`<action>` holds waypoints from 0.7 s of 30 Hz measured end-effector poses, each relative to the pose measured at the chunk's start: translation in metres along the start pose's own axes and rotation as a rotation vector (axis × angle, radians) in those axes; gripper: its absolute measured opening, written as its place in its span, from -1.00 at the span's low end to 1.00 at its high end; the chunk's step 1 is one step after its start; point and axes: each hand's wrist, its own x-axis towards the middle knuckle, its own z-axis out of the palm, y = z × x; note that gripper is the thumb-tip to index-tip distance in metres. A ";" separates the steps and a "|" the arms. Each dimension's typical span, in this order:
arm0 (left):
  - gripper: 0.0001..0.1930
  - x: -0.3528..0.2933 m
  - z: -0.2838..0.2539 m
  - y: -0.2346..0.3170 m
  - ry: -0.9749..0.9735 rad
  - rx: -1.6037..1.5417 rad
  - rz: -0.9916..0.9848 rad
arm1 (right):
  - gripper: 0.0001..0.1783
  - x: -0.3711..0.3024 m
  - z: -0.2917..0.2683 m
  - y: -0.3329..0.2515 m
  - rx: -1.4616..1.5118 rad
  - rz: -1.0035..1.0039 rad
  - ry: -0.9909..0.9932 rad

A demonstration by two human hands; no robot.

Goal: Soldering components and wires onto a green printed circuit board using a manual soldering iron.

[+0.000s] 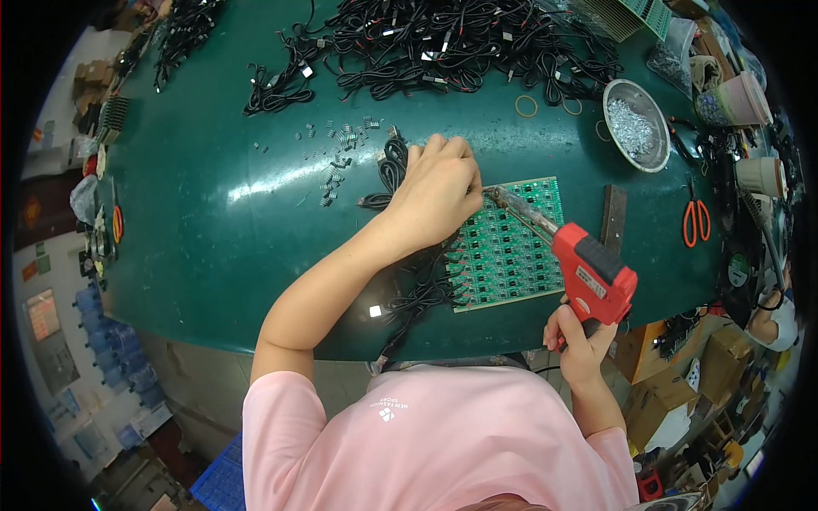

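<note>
The left hand (439,192) has its fingers curled narrow, pressing at the left edge of the green circuit panel (509,247) on the green table (213,230). The right hand (579,341) grips a red soldering gun (588,272) tightly, its tip near the left fingers. Black cables (417,294) trail near the panel.

This is an electronics assembly workshop. A green desk (213,247) carries a green panel of small circuit boards (511,247), heaps of black cables (452,43), scattered tiny metal parts (341,145) and a steel bowl (635,123) of more such parts. A red pistol-grip soldering gun (588,268) points at the panel. Orange scissors (696,220), rubber bands (527,106) and cardboard boxes (724,358) crowd the edges, and another worker sits at the far right.
</note>
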 end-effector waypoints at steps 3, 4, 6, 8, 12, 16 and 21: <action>-0.93 0.000 0.003 0.000 0.033 0.020 0.011 | -0.82 0.000 0.001 0.000 -0.026 -0.020 -0.009; -0.93 0.000 0.004 -0.001 0.033 0.020 0.012 | -0.79 0.000 0.001 -0.001 -0.047 -0.024 -0.009; -0.93 0.000 0.005 -0.002 0.043 0.022 0.021 | -0.76 -0.001 0.001 -0.004 -0.068 -0.028 -0.008; -0.93 0.000 0.005 -0.002 0.046 0.019 0.025 | -0.68 -0.003 0.000 -0.009 -0.099 -0.019 0.024; -0.93 -0.001 0.003 -0.001 0.037 0.018 0.018 | -0.62 -0.004 -0.004 -0.008 -0.049 -0.066 0.036; -0.93 -0.001 0.004 -0.002 0.040 0.022 0.024 | -0.63 -0.004 -0.004 -0.006 -0.004 -0.024 0.024; -0.93 -0.001 0.004 -0.001 0.051 0.023 0.028 | -0.76 -0.001 0.000 -0.009 0.127 0.029 0.003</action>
